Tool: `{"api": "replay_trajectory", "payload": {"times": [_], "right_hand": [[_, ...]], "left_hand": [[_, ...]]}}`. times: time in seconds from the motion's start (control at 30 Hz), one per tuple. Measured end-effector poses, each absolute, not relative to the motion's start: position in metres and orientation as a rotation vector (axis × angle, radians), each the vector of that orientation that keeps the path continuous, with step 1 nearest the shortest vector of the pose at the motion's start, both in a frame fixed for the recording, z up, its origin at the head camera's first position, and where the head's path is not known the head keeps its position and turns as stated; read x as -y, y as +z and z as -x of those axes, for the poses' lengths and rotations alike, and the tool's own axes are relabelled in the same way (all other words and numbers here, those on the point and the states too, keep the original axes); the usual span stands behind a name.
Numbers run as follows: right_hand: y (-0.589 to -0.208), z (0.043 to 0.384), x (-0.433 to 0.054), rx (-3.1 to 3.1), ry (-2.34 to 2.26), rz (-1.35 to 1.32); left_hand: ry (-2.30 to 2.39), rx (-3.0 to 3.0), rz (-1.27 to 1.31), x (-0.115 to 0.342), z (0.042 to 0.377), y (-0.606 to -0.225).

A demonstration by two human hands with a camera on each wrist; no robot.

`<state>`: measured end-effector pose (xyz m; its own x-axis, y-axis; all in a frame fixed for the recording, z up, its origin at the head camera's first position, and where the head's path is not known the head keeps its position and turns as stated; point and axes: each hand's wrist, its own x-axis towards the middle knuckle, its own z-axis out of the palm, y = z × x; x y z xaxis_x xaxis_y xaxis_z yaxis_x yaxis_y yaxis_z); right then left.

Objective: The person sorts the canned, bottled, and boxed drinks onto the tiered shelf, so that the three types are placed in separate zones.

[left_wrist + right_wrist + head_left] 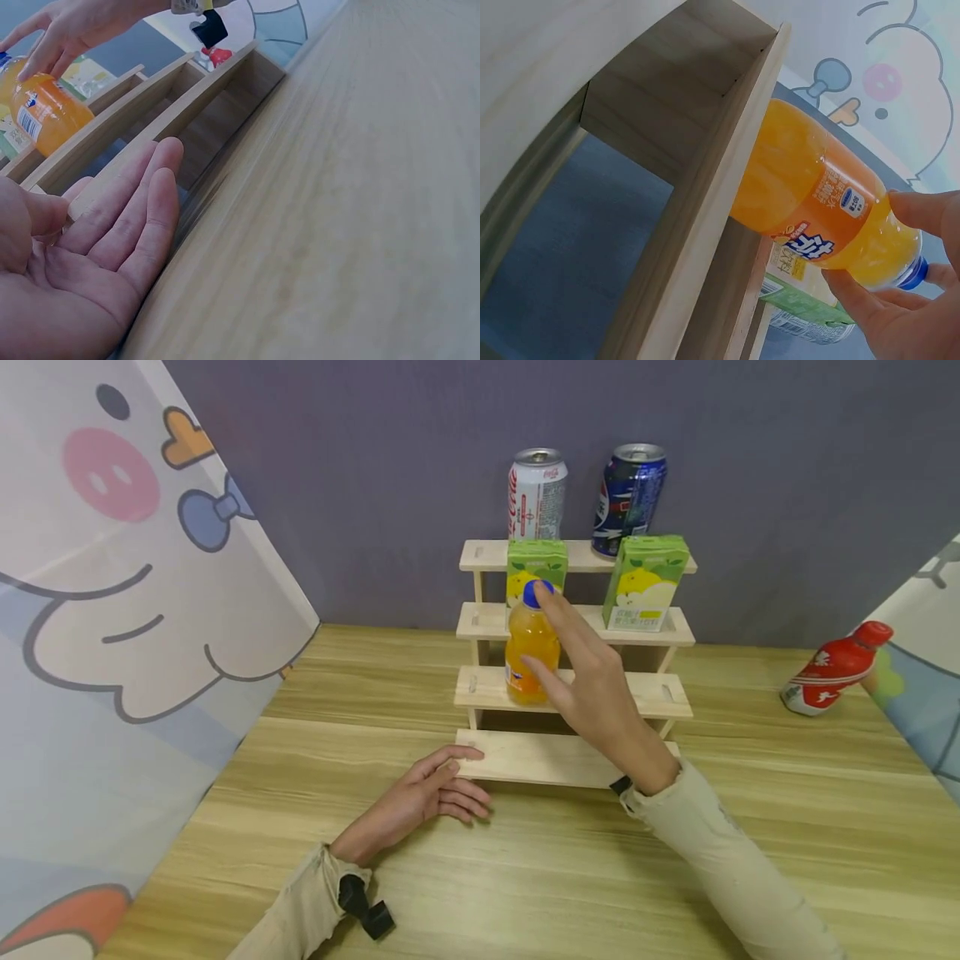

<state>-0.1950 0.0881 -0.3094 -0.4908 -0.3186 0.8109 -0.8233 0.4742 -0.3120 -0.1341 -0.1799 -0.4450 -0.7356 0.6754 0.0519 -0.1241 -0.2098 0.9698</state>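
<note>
A bottle of orange soda with a blue cap stands upright on the second-lowest step of a stepped wooden shelf. My right hand holds it near the neck, thumb on one side and fingers on the other; the right wrist view shows the fingertips against the bottle. At the left front corner of the lowest step, my left hand pinches the board between thumb and index finger. Its other fingers extend loosely along the front edge.
Two green juice cartons stand one step above the bottle. On the top step are a white cola can and a dark blue can. A red bottle stands on the wood-grain table at right. Cartoon-printed panels flank the table.
</note>
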Motion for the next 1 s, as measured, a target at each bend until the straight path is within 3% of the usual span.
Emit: {"api": "replay_trajectory", "payload": {"times": [0.3,1.0], "right_hand": [[-0.312,0.181,-0.106,2.090,0.954,-0.878],[-0.306,0.162,-0.213,2.094,0.681,-0.513]], "left_hand": [[1.987,-1.529,-0.647,0.177,0.133,-0.443],[1.999,-1.503,-0.666,0.181,0.133,-0.444]]}}
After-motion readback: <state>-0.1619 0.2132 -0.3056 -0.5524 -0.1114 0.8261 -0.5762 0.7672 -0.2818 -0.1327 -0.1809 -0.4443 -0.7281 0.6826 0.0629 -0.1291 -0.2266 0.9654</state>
